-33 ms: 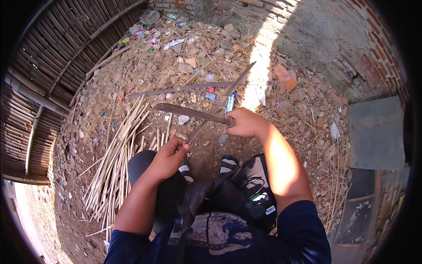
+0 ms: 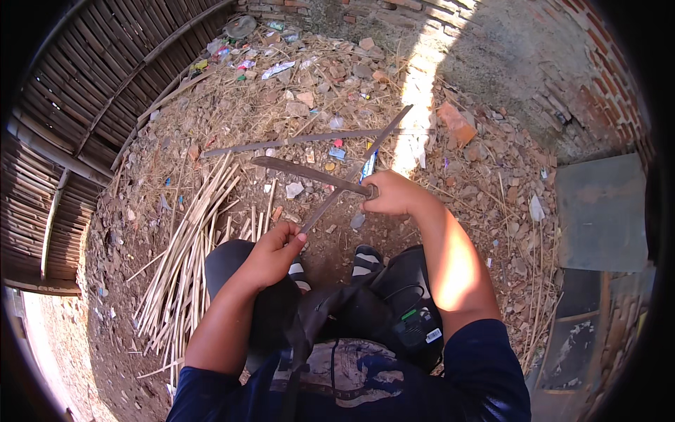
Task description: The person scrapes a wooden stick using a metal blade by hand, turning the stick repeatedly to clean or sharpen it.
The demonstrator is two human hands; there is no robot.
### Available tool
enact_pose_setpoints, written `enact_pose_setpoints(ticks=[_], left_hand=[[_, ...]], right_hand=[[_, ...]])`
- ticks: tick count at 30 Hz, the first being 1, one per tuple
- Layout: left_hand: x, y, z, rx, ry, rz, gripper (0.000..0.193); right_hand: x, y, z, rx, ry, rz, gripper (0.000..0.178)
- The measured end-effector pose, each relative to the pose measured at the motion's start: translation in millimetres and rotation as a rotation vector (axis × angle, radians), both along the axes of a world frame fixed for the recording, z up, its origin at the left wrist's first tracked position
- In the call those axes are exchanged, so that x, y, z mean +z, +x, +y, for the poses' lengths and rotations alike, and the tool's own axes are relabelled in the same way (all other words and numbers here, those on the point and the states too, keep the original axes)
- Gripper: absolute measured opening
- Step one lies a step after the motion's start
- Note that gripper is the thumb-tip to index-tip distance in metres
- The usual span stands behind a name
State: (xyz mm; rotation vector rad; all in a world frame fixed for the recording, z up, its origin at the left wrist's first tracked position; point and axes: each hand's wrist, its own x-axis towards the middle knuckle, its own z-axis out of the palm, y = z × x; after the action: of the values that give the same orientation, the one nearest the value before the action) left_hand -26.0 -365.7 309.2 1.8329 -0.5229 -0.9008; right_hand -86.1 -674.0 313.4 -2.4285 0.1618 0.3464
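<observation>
My right hand is closed round the handle of a machete. Its dark, slightly curved blade points left. Between the thumb and fingers of my left hand, I pinch the near end of a long, thin brown strip, which looks like split bamboo. The strip slants away to the right, up to the sunlit patch. Blade and strip cross close to my right hand; whether the edge is biting into the strip, I cannot tell. Beside my left knee lies a loose bundle of pale, narrow strips.
Another long dark strip lies across the rubble ahead. Around it are stones, dry straw, plastic litter and a large broken brick. A slatted bamboo wall stands left, a brick wall right. A grey panel is at far right.
The blade has shifted slightly right, its tip a little lower in relation to the ground. The strip has turned to show a broader face. Both hands keep their grip.
</observation>
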Motion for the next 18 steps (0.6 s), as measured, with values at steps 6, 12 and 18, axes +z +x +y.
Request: enact_pose_setpoints(ticks=[6,12,18], left_hand=[[0,2,1,-0.076,-0.026,0.061,0.030],[14,4,-3,-0.042,-0.062,0.336,0.029],[20,8,3,-0.032,-0.006,0.439,0.026]], right_hand=[[-1,2,8,-0.024,-0.059,0.035,0.051],[-7,3,-24,-0.187,0.239,0.194,0.052],[-5,6,13,0.042,0.108,0.016,0.040]])
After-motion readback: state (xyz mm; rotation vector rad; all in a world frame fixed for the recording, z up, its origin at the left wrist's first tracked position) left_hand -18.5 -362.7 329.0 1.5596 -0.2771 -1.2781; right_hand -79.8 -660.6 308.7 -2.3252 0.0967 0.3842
